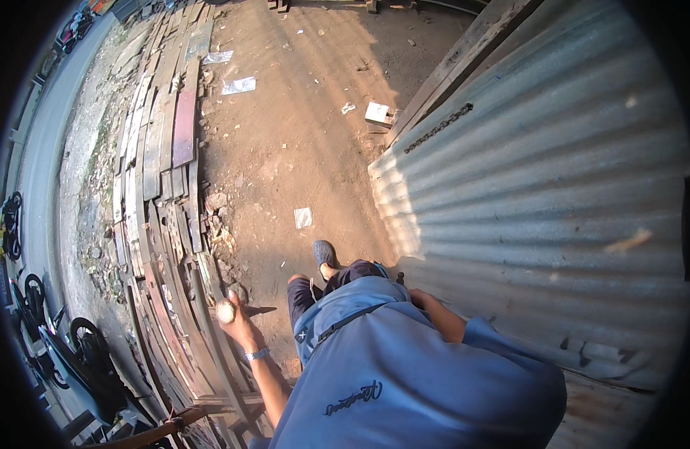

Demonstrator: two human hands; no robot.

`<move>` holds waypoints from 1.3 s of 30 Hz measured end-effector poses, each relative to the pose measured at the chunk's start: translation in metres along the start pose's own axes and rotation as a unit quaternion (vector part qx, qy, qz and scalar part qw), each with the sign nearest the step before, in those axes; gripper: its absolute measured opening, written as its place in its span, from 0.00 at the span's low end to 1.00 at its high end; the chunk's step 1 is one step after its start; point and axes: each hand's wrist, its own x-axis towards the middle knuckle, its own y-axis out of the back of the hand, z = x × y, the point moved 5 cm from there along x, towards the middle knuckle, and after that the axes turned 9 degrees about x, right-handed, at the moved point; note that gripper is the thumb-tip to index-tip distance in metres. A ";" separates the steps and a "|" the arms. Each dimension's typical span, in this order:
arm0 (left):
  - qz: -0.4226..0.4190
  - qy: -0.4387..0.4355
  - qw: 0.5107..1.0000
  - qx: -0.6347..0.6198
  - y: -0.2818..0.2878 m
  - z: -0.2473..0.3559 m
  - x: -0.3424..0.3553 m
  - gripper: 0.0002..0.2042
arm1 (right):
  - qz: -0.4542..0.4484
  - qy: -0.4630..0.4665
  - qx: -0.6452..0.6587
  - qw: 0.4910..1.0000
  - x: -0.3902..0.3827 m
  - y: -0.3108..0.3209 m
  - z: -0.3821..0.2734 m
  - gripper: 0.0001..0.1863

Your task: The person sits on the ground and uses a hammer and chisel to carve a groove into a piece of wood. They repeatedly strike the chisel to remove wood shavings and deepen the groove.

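My left hand [242,328] is closed round a tool with a round, pale end [226,311], held out to my left beside the stacked boards. A dark, narrow shape [263,309] sticks out to the right of this hand; whether it is part of the tool I cannot make out. At my right hip, my right hand [417,297] is mostly covered by my blue shirt [405,374], and its fingers are hidden. A small dark knob [400,278] shows just beyond it.
Long weathered planks [154,150] lie along the left, with a road [38,179] and parked motorbikes [75,359] past them. Corrugated metal sheeting [539,187] with a chain [438,127] rises on the right. Plastic scraps [303,218] and a white box [378,113] lie on the dirt ground.
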 end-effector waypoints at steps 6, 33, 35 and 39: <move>-0.010 -0.028 0.998 -0.046 -0.091 0.075 0.115 0.10 | 0.030 -0.002 0.314 0.949 0.031 0.069 -0.203 0.17; -0.661 -0.076 0.747 -0.001 -0.708 0.405 0.389 0.25 | 0.045 -0.207 0.444 0.871 0.165 0.067 -0.495 0.18; -0.660 -0.108 0.743 -0.016 -0.742 0.422 0.387 0.22 | 0.042 -0.178 0.466 0.866 0.204 0.080 -0.539 0.17; -0.703 -0.131 0.697 -0.053 -0.803 0.465 0.366 0.19 | 0.068 -0.111 0.539 0.832 0.293 0.149 -0.621 0.17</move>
